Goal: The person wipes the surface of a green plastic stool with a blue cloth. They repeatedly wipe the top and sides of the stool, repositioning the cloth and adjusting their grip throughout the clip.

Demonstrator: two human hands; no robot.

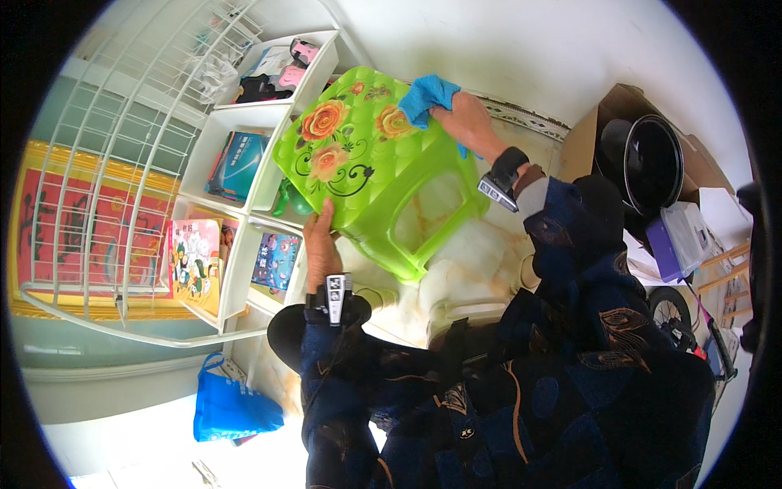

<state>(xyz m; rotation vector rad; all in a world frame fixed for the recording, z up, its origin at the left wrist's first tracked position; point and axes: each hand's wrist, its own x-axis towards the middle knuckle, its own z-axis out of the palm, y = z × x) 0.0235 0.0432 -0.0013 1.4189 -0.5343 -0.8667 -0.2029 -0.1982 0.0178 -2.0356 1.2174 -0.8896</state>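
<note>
A green plastic stool with printed roses on its quilted seat is tilted in front of me. My left hand grips the near left corner of the seat, thumb on top and fingers hidden under the edge. In my right hand is a blue cloth, pressed against the far right part of the seat beside a printed rose. A loose end of the cloth hangs below that hand. Both wrists wear black straps with small devices.
To the left, a white shelf unit holds books and pink-and-black items behind a wire rack. A blue bag lies at lower left. On the right stand a cardboard box with a black pot, a purple box and a small wheel.
</note>
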